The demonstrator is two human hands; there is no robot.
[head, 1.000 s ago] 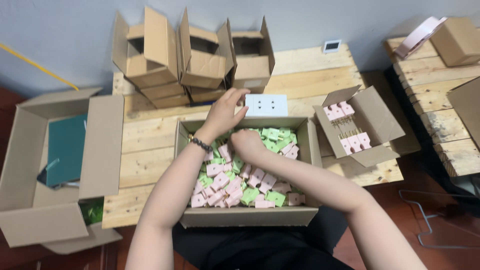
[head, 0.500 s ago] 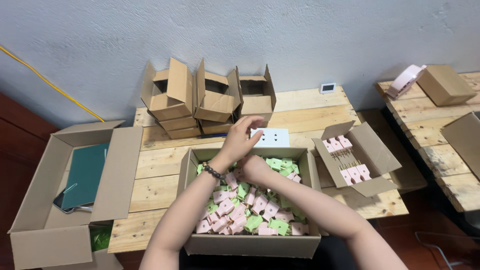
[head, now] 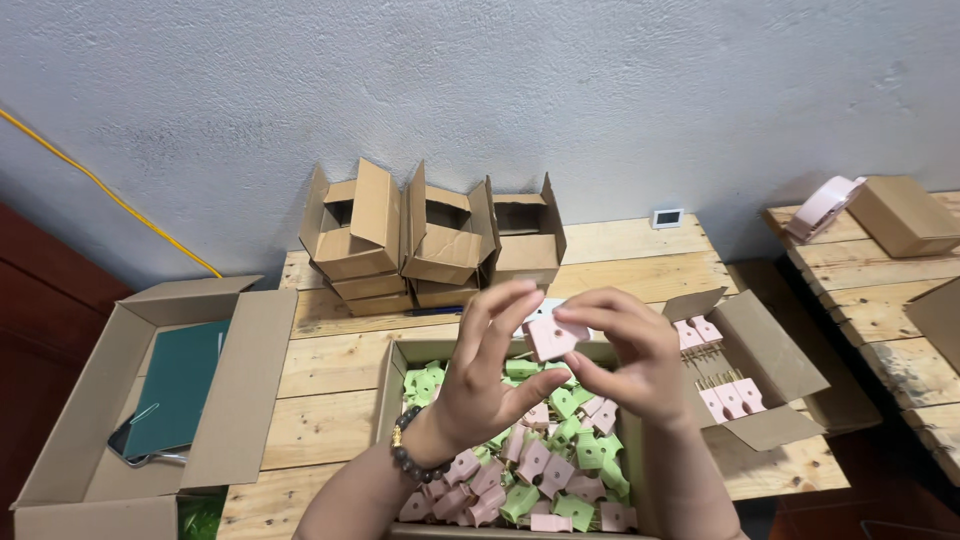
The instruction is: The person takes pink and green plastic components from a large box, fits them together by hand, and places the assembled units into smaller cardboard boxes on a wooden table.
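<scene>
Setting: pallet table [head: 330, 370], grey wall.
Grip: both hands' fingers [head: 520, 300] pinch one pink tag [head: 553, 336].
Tip: you hold its edges, above the box [head: 392, 390].

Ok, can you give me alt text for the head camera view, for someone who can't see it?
Two bare hands, left hand and right hand, hold a small pink cardboard tag between their fingers above an open brown cardboard box filled with pink and green tags. Around it on the pale wooden pallet table sit smaller open cartons by a grey wall.
</scene>
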